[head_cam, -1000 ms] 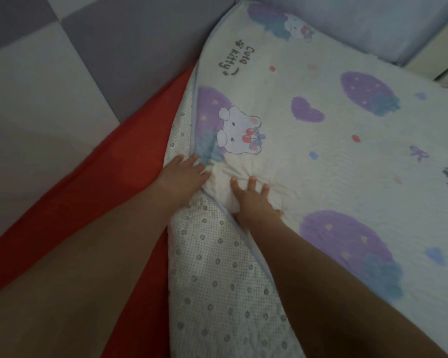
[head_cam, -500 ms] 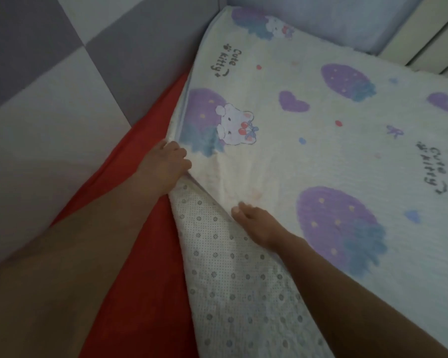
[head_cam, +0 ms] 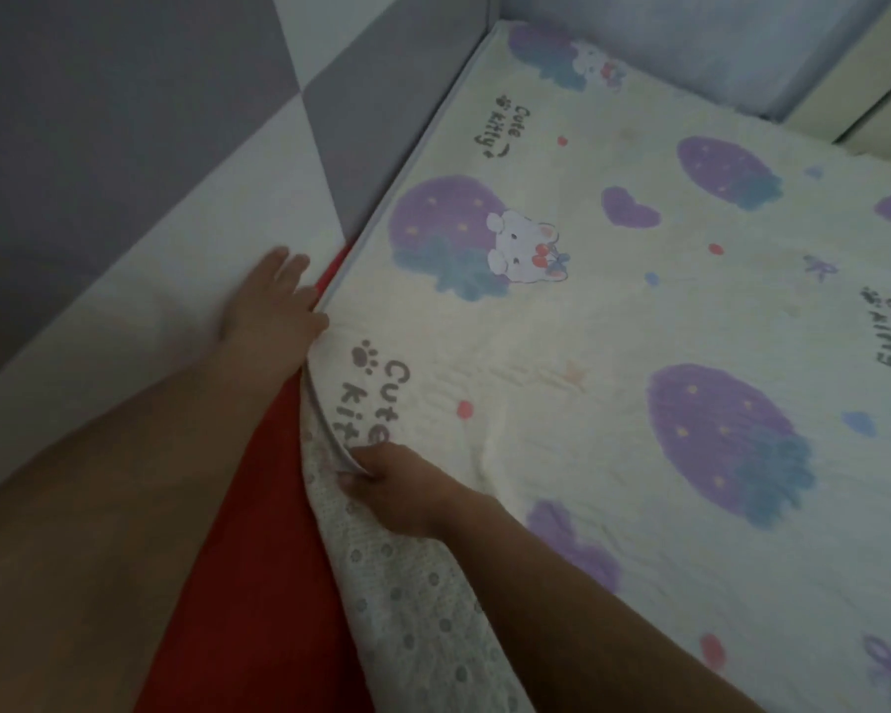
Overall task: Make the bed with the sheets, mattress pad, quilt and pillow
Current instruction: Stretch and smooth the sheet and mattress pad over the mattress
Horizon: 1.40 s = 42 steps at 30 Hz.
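A cream mattress pad (head_cam: pixel 613 342) printed with purple strawberries and white kittens lies spread over the bed. Its left edge is still folded near me, showing a white dotted underside (head_cam: pixel 412 599). My right hand (head_cam: pixel 397 486) pinches that folded edge by the "Cute kitty" print. My left hand (head_cam: pixel 268 306) lies flat with straight fingers at the pad's left edge, against the padded wall. A red sheet (head_cam: pixel 258 532) shows beneath the pad on the left.
A padded wall of grey and white panels (head_cam: pixel 140 162) runs along the bed's left side. A pale blue padded panel (head_cam: pixel 716 43) stands at the far end, with a cream slatted piece (head_cam: pixel 885 95) at the top right.
The pad's left edge has been unfolded outward to the wall, covering most of the red sheet. My left hand moved left to the wall; my right hand slid nearer along the fold.
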Available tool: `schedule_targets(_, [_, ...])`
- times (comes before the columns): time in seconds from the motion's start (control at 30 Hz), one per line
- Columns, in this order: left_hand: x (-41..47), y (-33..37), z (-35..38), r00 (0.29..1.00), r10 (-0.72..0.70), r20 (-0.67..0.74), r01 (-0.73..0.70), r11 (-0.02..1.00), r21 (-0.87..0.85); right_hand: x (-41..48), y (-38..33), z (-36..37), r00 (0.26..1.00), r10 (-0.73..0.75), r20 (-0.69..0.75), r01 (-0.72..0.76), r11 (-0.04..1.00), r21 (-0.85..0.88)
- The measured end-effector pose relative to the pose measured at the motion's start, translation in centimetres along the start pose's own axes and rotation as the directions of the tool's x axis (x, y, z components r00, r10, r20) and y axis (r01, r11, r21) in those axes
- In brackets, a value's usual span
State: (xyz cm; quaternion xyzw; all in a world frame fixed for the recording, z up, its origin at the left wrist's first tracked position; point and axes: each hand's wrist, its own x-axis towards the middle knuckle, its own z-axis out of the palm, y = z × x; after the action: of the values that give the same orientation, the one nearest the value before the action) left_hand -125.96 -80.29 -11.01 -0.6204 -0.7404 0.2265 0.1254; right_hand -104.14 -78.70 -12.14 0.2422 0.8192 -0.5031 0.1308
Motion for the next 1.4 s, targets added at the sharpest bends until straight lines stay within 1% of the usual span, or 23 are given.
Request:
schedule_targets(0.03, [-0.8, -0.3, -0.6, 0.995, 0.027, 0.093, -0.025, 0.999, -0.020, 0.6, -0.4, 0.9, 1.000, -0.001, 0.003, 0.001, 1.000, -0.012])
schedule_targets(0.07, [-1.2, -0.5, -0.8, 0.992, 0.057, 0.109, -0.056, 0.998, -0.008, 0.9, -0.7, 1.5, 1.000, 0.007, 0.002, -0.007, 1.000, -0.025])
schedule_targets(0.1, [-1.2, -0.7, -0.7, 0.989, 0.102, 0.106, -0.104, 0.995, 0.009, 1.2, -0.6, 1.6, 1.000, 0.018, -0.004, -0.018, 0.999, -0.042])
schedule_targets(0.13, [-1.8, -1.1, 0.4, 0.991, 0.120, 0.061, -0.121, 0.993, 0.007, 1.2, -0.9, 2.0, 1.000, 0.028, -0.003, -0.029, 0.998, -0.056])
schedule_targets(0.17, [-2.2, -1.1, 0.5, 0.992, 0.106, 0.065, -0.107, 0.994, 0.008, 1.2, -1.0, 2.0, 0.999, 0.034, -0.004, -0.034, 0.998, -0.060])
schedule_targets(0.2, [-3.1, -1.3, -0.4, 0.986, 0.095, 0.140, -0.097, 0.995, 0.011, 1.0, -1.4, 2.0, 0.999, 0.041, -0.002, -0.041, 0.996, -0.074])
schedule_targets(0.3, [-4.5, -0.6, -1.6, 0.984, 0.155, 0.082, -0.155, 0.988, -0.011, 0.2, -1.8, 1.5, 0.997, 0.077, 0.027, -0.074, 0.993, -0.092])
schedule_targets(0.33, [-5.2, -0.3, -1.4, 0.984, 0.106, 0.141, -0.095, 0.992, -0.081, -0.3, -2.0, 1.2, 0.994, 0.100, 0.047, -0.095, 0.991, -0.093])
schedule_targets(0.37, [-5.8, 0.1, -2.1, 0.965, 0.073, 0.252, -0.045, 0.993, -0.113, -0.8, -1.9, 1.0, 0.990, 0.120, 0.070, -0.113, 0.989, -0.098])
schedule_targets(0.4, [-6.5, 0.3, -2.8, 0.953, 0.073, 0.295, -0.029, 0.988, -0.149, -1.5, -1.7, 0.8, 0.987, 0.134, 0.087, -0.124, 0.986, -0.115])
schedule_targets(0.47, [-8.3, 0.6, -3.7, 0.948, 0.088, 0.307, -0.022, 0.977, -0.211, -3.1, -1.2, 0.0, 0.978, 0.184, 0.097, -0.166, 0.971, -0.171])
schedule_targets(0.53, [-9.5, 0.8, -4.3, 0.947, 0.090, 0.309, -0.012, 0.970, -0.243, -5.3, -0.5, -0.8, 0.958, 0.266, 0.109, -0.237, 0.946, -0.223])
schedule_targets(0.63, [-10.8, 2.1, -5.8, 0.952, 0.134, 0.273, -0.064, 0.966, -0.251, -8.9, 1.2, -2.2, 0.906, 0.403, 0.131, -0.351, 0.886, -0.302])
schedule_targets(0.7, [-11.6, 3.6, -6.7, 0.953, 0.169, 0.251, -0.106, 0.963, -0.246, -11.5, 2.5, -2.5, 0.879, 0.456, 0.143, -0.402, 0.868, -0.293])
schedule_targets(0.77, [-12.3, 5.3, -7.4, 0.949, 0.212, 0.234, -0.156, 0.959, -0.236, -13.3, 3.7, -2.4, 0.876, 0.460, 0.145, -0.411, 0.868, -0.278])
schedule_targets(0.9, [-13.4, 10.4, -9.6, 0.924, 0.299, 0.239, -0.232, 0.935, -0.270, -17.1, 5.5, -1.3, 0.909, 0.404, 0.101, -0.368, 0.892, -0.262])
schedule_targets(1.0, [-14.6, 13.5, -10.9, 0.931, 0.325, 0.166, -0.274, 0.924, -0.268, -19.3, 6.1, -0.4, 0.940, 0.331, 0.082, -0.300, 0.917, -0.262])
schedule_targets(1.07, [-16.0, 14.3, -11.5, 0.948, 0.285, 0.144, -0.260, 0.951, -0.167, -20.8, 6.1, 0.2, 0.954, 0.287, 0.088, -0.253, 0.926, -0.279])
schedule_targets(1.17, [-18.2, 13.6, -11.7, 0.974, 0.161, 0.160, -0.155, 0.987, -0.050, -22.0, 5.6, 1.1, 0.967, 0.219, 0.130, -0.180, 0.949, -0.258])
schedule_targets(1.23, [-20.1, 12.1, -10.9, 0.977, 0.085, 0.193, -0.080, 0.996, -0.035, -22.3, 4.8, 2.2, 0.973, 0.161, 0.164, -0.115, 0.959, -0.258])
schedule_targets(1.3, [-22.3, 10.1, -10.1, 0.989, 0.081, 0.126, -0.079, 0.997, -0.014, -22.1, 3.3, 3.7, 0.978, 0.080, 0.192, -0.033, 0.971, -0.236])
schedule_targets(1.33, [-22.8, 9.5, -9.6, 0.995, 0.087, 0.053, -0.086, 0.996, -0.021, -21.9, 2.6, 4.4, 0.980, 0.040, 0.196, 0.000, 0.979, -0.202])
schedule_targets(1.4, [-24.5, 8.2, -8.4, 0.998, 0.030, 0.063, -0.028, 0.999, -0.032, -21.1, 0.6, 6.6, 0.977, -0.046, 0.206, 0.075, 0.988, -0.132])
